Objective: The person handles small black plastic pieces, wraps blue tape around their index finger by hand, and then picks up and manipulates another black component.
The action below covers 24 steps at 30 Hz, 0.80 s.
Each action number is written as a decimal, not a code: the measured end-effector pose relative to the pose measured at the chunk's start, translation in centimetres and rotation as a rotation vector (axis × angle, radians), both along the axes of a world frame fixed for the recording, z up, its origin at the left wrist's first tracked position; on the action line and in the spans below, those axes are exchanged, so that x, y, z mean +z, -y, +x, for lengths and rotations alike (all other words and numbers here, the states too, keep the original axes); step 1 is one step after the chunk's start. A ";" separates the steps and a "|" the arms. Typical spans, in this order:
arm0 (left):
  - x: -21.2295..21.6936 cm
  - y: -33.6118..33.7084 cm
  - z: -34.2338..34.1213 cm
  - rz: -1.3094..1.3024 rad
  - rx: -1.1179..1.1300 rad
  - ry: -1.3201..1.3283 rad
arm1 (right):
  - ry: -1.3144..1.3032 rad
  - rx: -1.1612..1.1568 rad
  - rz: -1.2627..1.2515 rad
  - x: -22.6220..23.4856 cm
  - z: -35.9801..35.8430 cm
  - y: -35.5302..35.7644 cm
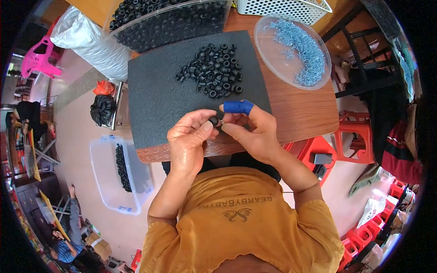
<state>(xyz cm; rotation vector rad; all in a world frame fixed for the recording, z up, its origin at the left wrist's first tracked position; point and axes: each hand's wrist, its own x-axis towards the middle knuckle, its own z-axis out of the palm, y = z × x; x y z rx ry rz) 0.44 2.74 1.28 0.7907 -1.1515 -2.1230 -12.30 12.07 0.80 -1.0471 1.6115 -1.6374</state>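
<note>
bright, even daylight, soft shadows, sharp centre, heavy fisheye bending, black rim

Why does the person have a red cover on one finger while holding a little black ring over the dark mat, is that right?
Not quite: the finger cover is blue, not red. The head view shows it on a finger of the right hand. The rest holds: both hands, the left hand too, pinch a small black ring above the dark mat.

The small black ring [213, 120] was mostly covered by the left hand [189, 136] and right hand [252, 132]. The clear bin of rings [168, 20] and white basket [291, 8] were cut off by the upper edge.
</note>
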 end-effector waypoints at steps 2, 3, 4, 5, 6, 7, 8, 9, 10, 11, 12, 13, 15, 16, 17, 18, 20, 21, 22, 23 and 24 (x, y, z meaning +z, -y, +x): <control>-0.1 0.0 0.1 0.107 -0.045 -0.033 | -0.034 -0.012 -0.004 0.2 0.2 0.0; -0.1 -0.3 0.1 0.052 -0.018 -0.006 | -0.033 -0.012 -0.002 0.0 0.2 0.1; -0.1 -0.6 0.1 -0.003 0.010 0.020 | -0.038 -0.011 -0.007 -0.2 0.2 0.2; -0.2 -0.6 0.2 -0.002 0.011 0.021 | -0.043 -0.010 -0.012 -0.3 0.2 0.3; -0.6 -0.7 0.3 -0.122 0.023 0.036 | -0.042 -0.009 -0.011 -0.3 0.3 0.2; -0.8 -0.7 0.3 -0.241 0.036 0.052 | -0.037 -0.015 -0.014 -0.4 0.3 0.1; -0.8 -0.7 0.3 -0.240 0.037 0.053 | -0.031 -0.020 -0.017 -0.4 0.4 0.1; -0.9 -0.7 0.3 -0.338 0.031 0.056 | -0.030 -0.019 -0.016 -0.4 0.4 0.1; -0.9 -0.7 0.3 -0.436 0.023 0.059 | -0.007 -0.016 -0.022 -0.4 0.4 0.1; -0.9 -0.7 0.3 -0.436 0.024 0.060 | 0.016 -0.014 -0.028 -0.4 0.4 0.1; -0.9 -0.8 0.4 -0.454 0.040 0.071 | 0.018 -0.013 -0.028 -0.4 0.5 0.1; -0.9 -0.8 0.4 -0.473 0.056 0.082 | 0.038 -0.011 -0.026 -0.5 0.5 0.1; -0.6 -1.1 0.4 -0.396 0.081 0.091 | 0.061 -0.005 -0.024 -0.7 0.6 0.1; -0.5 -1.2 0.3 -0.321 0.103 0.098 | 0.104 0.000 -0.021 -0.8 0.7 0.2; -0.4 -1.1 0.3 -0.320 0.103 0.100 | 0.147 0.005 -0.018 -0.9 0.7 0.2; -0.3 -0.8 0.3 -0.444 0.086 0.135 | 0.150 0.006 -0.017 -1.0 0.7 0.2; -0.2 -0.4 0.5 -0.568 0.070 0.168 | 0.180 0.006 -0.034 -1.0 0.9 0.1; -0.1 -0.2 0.5 -0.710 0.055 0.187 | 0.180 0.006 -0.034 -1.0 1.0 0.0; -0.1 0.0 0.6 -0.850 0.038 0.207 | 0.223 0.009 -0.019 -1.0 1.0 0.0; -0.2 0.2 0.7 -0.848 0.036 0.208 | 0.265 0.011 -0.004 -1.0 1.0 -0.1; -0.2 0.3 0.9 -0.988 0.034 0.251 | 0.266 0.010 -0.002 -0.7 0.8 -0.1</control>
